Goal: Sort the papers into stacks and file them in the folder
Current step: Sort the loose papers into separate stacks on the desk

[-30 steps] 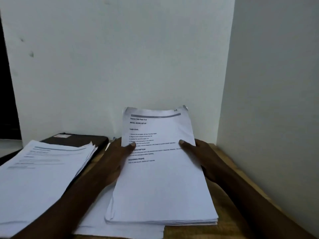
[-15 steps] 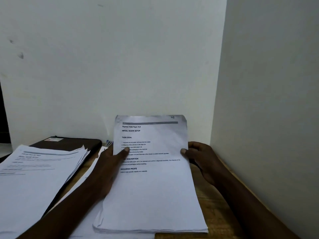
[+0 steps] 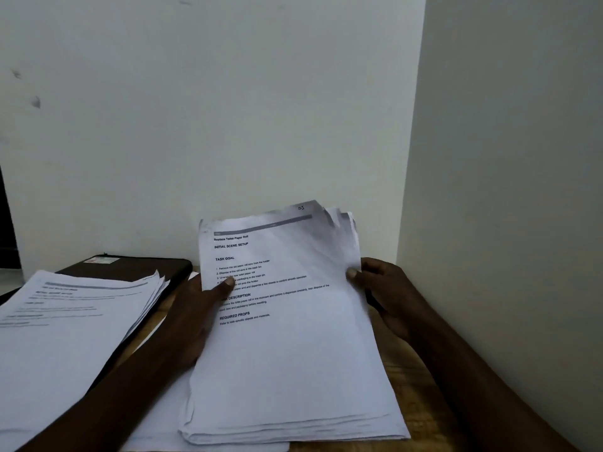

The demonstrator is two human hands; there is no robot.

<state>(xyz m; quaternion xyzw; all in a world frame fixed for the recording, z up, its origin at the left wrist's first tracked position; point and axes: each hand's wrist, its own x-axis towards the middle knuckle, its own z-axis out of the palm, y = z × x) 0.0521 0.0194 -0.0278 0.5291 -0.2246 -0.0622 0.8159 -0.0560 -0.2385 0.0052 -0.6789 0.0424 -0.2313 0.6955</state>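
A thick stack of printed white papers [image 3: 287,353] stands tilted in the middle, its far end lifted off the wooden table and its near end resting low. My left hand [image 3: 199,314] grips its left edge, thumb on the top sheet's text. At the right edge my right hand [image 3: 385,295] holds it with the thumb on top; the far right corners fan apart. A second paper stack [image 3: 65,327] lies at the left, partly on a dark brown folder [image 3: 137,265], which is closed and flat.
Loose white sheets [image 3: 163,415] lie on the wooden table [image 3: 424,402] under the held stack. A white wall stands close behind and another close on the right, forming a corner. A dark opening shows at the far left edge.
Both hands have raised the far end of the stack higher and turned it slightly. Its far right corners now fan apart, where before they lay together.
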